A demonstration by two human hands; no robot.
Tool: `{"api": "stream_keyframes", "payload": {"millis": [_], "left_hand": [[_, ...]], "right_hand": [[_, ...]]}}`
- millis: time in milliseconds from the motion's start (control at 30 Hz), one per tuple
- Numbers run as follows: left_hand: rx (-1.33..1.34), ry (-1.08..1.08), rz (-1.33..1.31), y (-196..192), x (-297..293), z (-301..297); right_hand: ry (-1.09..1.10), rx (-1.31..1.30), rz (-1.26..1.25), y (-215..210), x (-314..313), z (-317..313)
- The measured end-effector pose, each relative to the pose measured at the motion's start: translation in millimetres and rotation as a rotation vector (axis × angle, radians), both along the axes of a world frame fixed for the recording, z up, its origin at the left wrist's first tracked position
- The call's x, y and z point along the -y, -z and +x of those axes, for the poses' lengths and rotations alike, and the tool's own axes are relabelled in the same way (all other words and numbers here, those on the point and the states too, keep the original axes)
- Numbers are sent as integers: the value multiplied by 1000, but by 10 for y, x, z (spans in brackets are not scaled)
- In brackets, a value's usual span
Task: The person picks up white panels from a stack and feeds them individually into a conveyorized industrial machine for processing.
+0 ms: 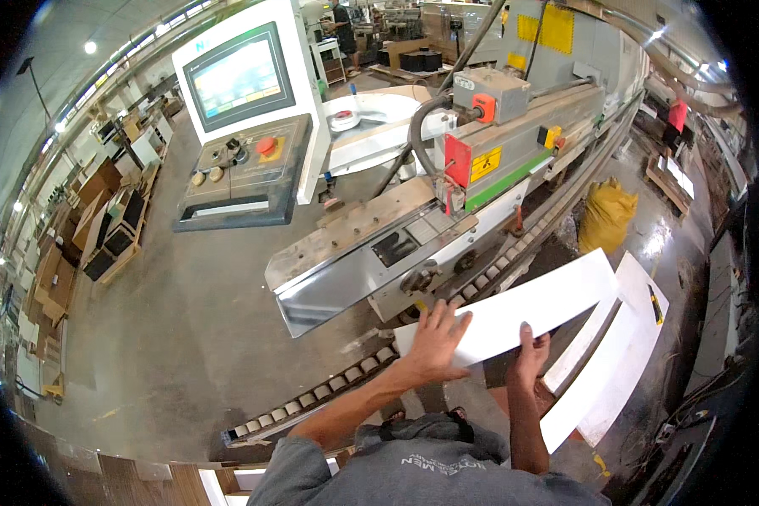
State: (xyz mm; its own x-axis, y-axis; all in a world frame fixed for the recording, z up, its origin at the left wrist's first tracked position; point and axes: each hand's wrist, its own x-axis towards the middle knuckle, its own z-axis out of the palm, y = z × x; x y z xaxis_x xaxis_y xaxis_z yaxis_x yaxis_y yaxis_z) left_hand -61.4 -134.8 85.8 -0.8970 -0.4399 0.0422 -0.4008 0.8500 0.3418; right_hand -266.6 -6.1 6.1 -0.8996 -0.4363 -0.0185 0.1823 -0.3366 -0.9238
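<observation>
A long white board [535, 308] lies slantwise in front of me, at the near side of a machine. Across its left end rests my left hand [434, 339], fingers spread over the top face and reaching toward the far edge. My right hand [529, 356] grips the near edge around the middle, thumb on top and the other fingers partly hidden beneath. The board's left end is close to a roller track [346, 382] running along the machine. More white boards [607, 371] lie to the right, below the held one, with a yellow-and-black cutter [655, 305] on them.
Ahead stands the machine's metal infeed table [337, 291] with a grey and red housing [481, 160]. A control panel with a screen [240, 78] and red button [266, 146] rises at the left. A yellow sack [607, 215] sits right. Stacked panels [114, 232] stand far left.
</observation>
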Motion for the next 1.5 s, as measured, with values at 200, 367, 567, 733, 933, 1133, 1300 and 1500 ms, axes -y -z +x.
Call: {"api": "stream_keyframes", "payload": {"millis": [200,367,567,733,933,1133,1300,1500], "left_hand": [[-128,-130,14,71,194,874],[-241,-249,-22,108,297,1771],[-331,-326,-139,-12,381,2496],[-253,-431,-138,-66,524,2764],[-149,-480,-70,104,983,2807],[-104,-496,-50,220,1318,3009],[-299,-381,-88,468,1624,3048],[-513,-316,-98,626,1755,3071]], "right_hand": [[-226,15,-113,171,460,716],[-580,-78,92,219,650,1124],[-764,-34,39,-114,1024,1566],[-870,-209,244,-15,1339,1802],[-880,-496,453,207,1792,1879],[-887,-572,389,-256,1975,2100],[-928,-441,409,-314,2156,2130],[-926,-422,396,-415,2295,2217]]}}
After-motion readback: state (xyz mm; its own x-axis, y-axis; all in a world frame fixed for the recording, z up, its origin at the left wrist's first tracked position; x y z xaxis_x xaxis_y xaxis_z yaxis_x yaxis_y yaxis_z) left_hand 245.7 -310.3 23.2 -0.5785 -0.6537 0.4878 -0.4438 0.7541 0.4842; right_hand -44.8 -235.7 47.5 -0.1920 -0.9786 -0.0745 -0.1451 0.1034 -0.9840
